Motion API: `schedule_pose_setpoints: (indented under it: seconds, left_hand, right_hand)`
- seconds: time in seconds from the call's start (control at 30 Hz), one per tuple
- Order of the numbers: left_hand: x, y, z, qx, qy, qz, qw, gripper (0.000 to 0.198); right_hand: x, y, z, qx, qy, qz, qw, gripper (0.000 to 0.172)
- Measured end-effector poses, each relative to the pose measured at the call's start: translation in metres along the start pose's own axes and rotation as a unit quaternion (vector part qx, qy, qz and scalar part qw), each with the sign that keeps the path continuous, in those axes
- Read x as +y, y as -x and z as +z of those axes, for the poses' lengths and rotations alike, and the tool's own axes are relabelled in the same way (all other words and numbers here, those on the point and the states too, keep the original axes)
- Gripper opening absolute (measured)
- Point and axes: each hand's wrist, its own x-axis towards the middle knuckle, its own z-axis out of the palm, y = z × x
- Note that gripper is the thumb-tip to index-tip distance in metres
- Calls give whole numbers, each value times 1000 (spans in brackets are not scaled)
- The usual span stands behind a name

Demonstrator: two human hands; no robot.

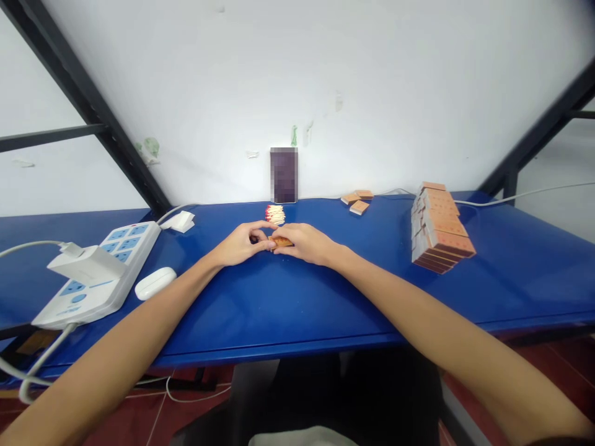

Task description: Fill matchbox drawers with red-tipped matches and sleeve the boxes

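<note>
Both my hands meet at the middle of the blue table (288, 310). My left hand (242, 243) and my right hand (304, 243) are closed together on a small orange matchbox (280, 242) held low over the tabletop. Just behind them lies a small pile of red-tipped matches (275, 214). A large stack of matchboxes (439, 229) stands to the right of my right hand.
A white and blue power strip (100, 272) with a plugged-in adapter (86, 263) lies at the left, a white earbud case (155, 283) beside it. Three loose matchboxes (357, 201) lie at the back. A dark upright object (283, 175) leans on the wall. Black frame bars slant on both sides.
</note>
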Motion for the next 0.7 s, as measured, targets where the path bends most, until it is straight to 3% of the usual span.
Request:
schedule_pose_setpoints:
  seconds: [0.33, 0.47, 0.6, 0.7]
  left_hand:
    - [-4, -3, 2, 10, 24, -6, 1000, 53]
    - [-2, -6, 3, 35, -8, -8, 999, 56]
    - [3, -5, -5, 103, -155, -21, 982, 51]
    - [3, 1, -20, 178, -352, -74, 916, 48]
  right_hand:
    - [-6, 0, 0, -2, -9, 26, 1000, 23]
    - [-9, 1, -13, -39, 36, 61, 997, 35]
    - [1, 8, -40, -123, 137, 167, 969, 32]
    - [18, 15, -58, -164, 216, 286, 919, 27]
